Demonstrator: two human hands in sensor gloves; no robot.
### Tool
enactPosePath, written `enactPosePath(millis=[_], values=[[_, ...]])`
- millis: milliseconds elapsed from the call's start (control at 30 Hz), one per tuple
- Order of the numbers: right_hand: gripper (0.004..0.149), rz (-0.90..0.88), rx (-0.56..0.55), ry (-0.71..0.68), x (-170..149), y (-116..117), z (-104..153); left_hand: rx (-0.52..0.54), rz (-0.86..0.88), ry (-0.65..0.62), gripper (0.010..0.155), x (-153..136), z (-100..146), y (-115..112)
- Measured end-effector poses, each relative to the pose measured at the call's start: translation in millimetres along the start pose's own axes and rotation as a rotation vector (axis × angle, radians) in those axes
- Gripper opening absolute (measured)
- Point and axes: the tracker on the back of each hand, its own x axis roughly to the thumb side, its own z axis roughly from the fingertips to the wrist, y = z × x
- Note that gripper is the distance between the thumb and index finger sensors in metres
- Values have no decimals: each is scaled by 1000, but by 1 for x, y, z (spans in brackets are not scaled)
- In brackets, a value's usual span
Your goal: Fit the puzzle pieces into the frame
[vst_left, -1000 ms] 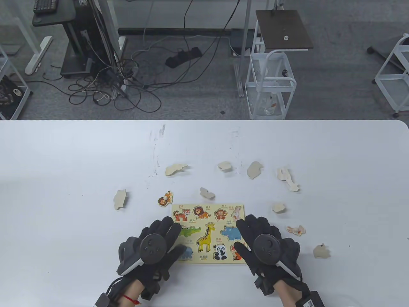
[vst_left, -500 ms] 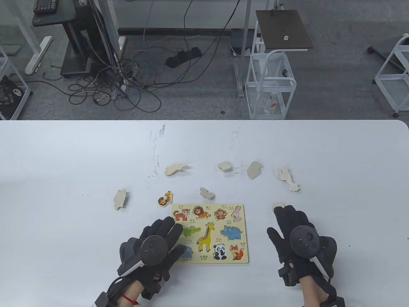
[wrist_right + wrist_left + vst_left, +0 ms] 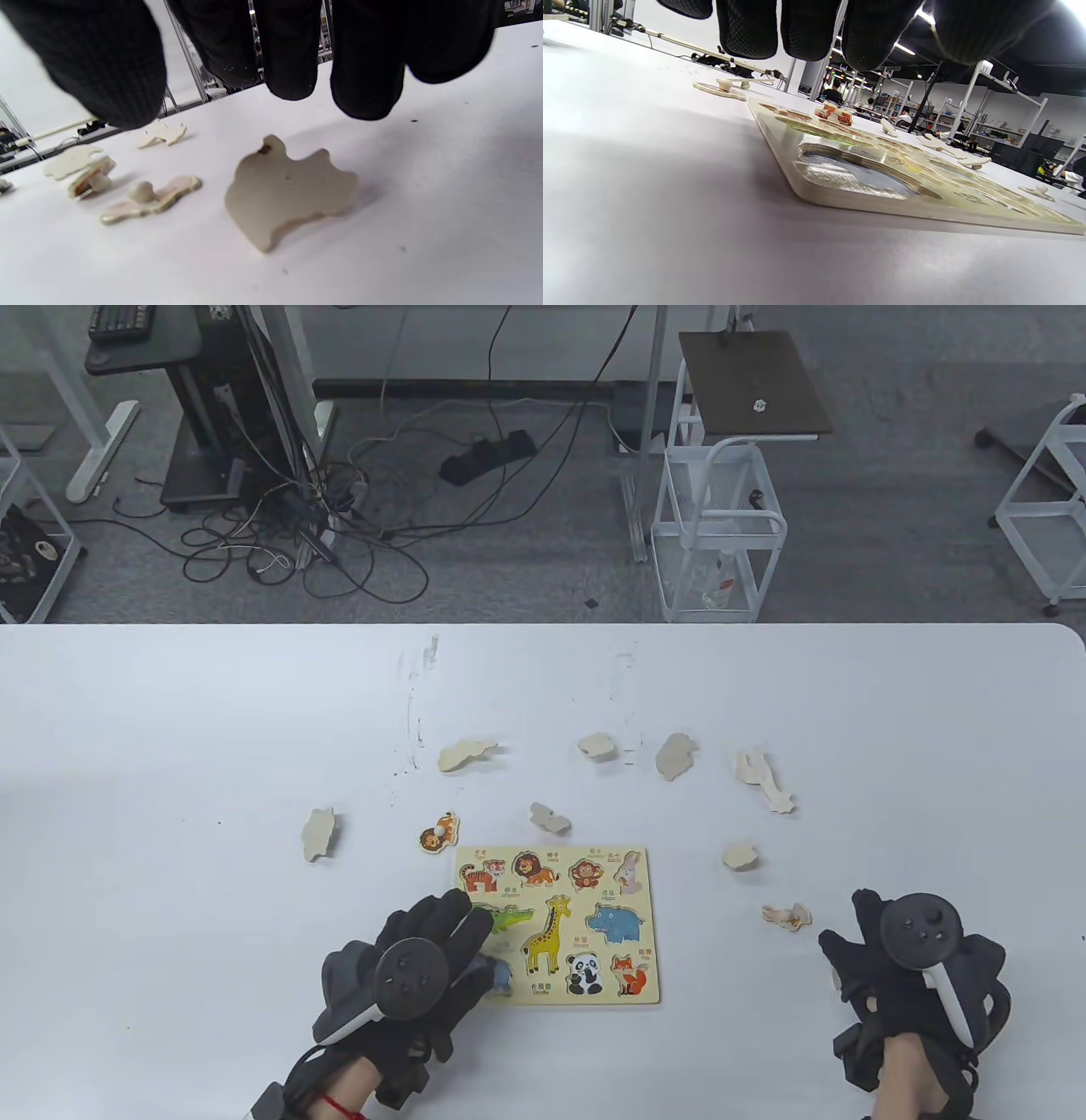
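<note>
I see the big white table (image 3: 170, 814) with the flat yellow wooden animal puzzle frame (image 3: 556, 925) near me. My left hand in its black glove (image 3: 416, 967) still rests on the frame's left side, fingers flat and spread, gripping nothing. My right hand (image 3: 912, 976) has left the frame and moved right. Its fingers now hang open just above a pale wooden puzzle piece lying face down (image 3: 284, 190), not touching it. I think I grab that piece next, then flip it
</note>
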Motion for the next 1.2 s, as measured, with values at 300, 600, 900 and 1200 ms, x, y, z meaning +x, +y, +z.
enactPosePath(millis=[300, 600, 900, 1200], values=[[83, 219, 113, 45, 13, 20, -4, 2, -3, 0, 67, -1, 1, 1], [46, 164, 38, -44, 20, 18, -2, 30, 10, -1, 66, 0, 3, 4], [47, -269, 57, -452, 78, 11, 27, -4, 195, -56, 66, 5, 0, 2], [55, -566, 259, -854, 155, 44, 75, -88, 533, -128, 65, 20, -7, -13]])
